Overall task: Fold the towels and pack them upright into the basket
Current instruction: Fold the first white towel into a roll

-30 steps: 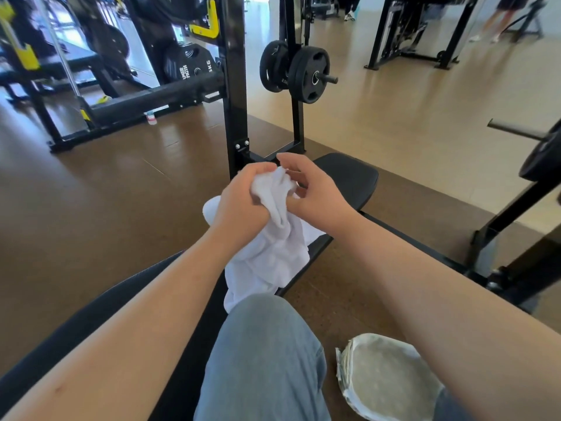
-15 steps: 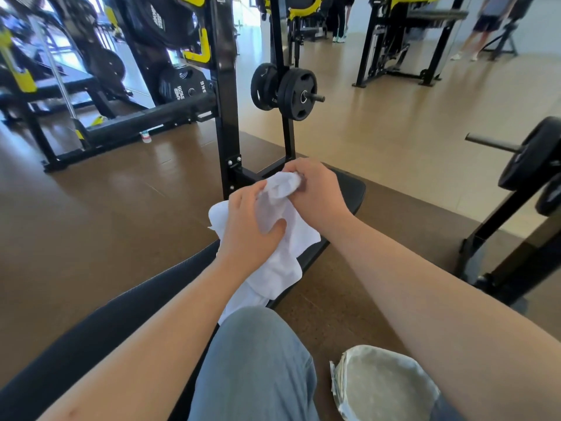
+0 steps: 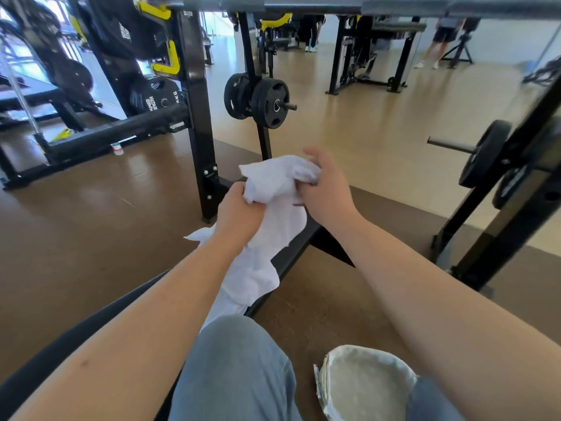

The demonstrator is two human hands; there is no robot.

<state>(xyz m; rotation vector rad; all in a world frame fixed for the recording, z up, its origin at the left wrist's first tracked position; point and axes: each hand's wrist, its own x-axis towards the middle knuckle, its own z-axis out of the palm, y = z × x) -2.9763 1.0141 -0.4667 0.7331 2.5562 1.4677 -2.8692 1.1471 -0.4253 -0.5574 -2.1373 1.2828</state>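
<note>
Head camera: both hands hold a white towel (image 3: 273, 189) up over the black bench (image 3: 54, 350). The left hand (image 3: 239, 212) is curled tight round a bunched fold. The right hand (image 3: 326, 192) seems to pinch the upper edge, its fingertips partly hidden by cloth. The towel's lower end drapes onto the bench. The round basket (image 3: 373, 350) sits on the floor beside the right knee.

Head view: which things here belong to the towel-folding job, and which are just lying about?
Job in hand:
towel, gripped by the left hand and right hand
basket, on the floor
bench, under the towel

Lying about:
weight plates
bottle
barbell
</note>
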